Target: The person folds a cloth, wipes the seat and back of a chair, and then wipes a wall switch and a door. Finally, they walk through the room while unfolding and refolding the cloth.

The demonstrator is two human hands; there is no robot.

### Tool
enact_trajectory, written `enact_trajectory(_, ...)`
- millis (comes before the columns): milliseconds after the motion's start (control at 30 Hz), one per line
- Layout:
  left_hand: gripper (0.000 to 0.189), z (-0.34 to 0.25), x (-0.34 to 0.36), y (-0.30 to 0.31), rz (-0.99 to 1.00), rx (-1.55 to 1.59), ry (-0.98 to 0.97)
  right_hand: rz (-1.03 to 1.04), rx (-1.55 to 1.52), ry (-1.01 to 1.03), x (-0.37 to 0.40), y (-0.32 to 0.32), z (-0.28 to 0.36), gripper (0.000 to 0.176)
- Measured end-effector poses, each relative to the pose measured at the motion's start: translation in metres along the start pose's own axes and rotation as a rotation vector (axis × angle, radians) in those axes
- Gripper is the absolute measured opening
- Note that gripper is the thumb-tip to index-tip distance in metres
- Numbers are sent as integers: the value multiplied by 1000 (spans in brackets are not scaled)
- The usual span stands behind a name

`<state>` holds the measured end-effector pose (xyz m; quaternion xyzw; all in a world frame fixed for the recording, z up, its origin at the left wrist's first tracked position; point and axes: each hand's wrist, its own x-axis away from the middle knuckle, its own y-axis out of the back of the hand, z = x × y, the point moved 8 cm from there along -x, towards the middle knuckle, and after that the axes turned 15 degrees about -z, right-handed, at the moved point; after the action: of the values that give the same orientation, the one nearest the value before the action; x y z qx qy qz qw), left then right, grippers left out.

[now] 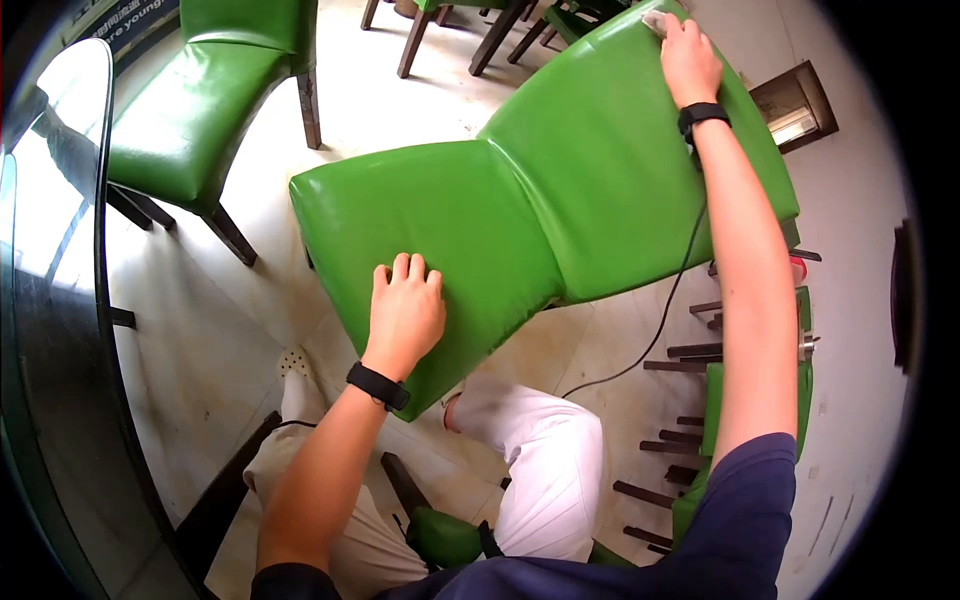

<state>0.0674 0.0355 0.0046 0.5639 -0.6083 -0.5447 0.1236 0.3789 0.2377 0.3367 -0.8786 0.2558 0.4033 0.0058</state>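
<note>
A green padded chair (420,205) is right in front of me, its seat towards the left and its backrest (610,160) towards the upper right. My left hand (405,308) rests on the seat with its fingers a little apart and nothing in them. Up at the far end of the backrest, my right hand (689,62) holds a small pale cloth-like piece (655,20) against the green cover. Most of that piece is hidden by my fingers. Both wrists wear black bands.
Another green chair (185,110) stands at the upper left, beside a glossy dark-edged glass surface (60,330). More green chairs (712,410) with dark legs are at the right. A black cable (660,328) hangs below my right arm.
</note>
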Motion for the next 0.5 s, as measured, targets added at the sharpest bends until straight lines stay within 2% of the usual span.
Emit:
enact_trajectory(67,27,-4,1,0,11,-6,7,54,143,-172,14,-15,13,26)
enact_trajectory(100,27,-9,5,-2,27,4,22,-22,138,-217,19,-13,26,29)
enact_trajectory(233,27,-9,1,-3,35,-45,29,9,106,-259,35,-11,70,29)
enact_trajectory(300,26,-10,5,-3,11,-49,20,43,-416,-619,50,-1,78,20)
enact_trajectory(333,25,-10,6,-4,-27,-63,6,41,-428,-632,55,-5,86,20)
enact_trajectory(400,24,-11,6,-5,-49,-79,8,-11,-292,-472,65,-7,107,18)
enact_trajectory(500,22,-14,6,-5,-54,-96,9,-21,-226,-467,74,-20,117,20)
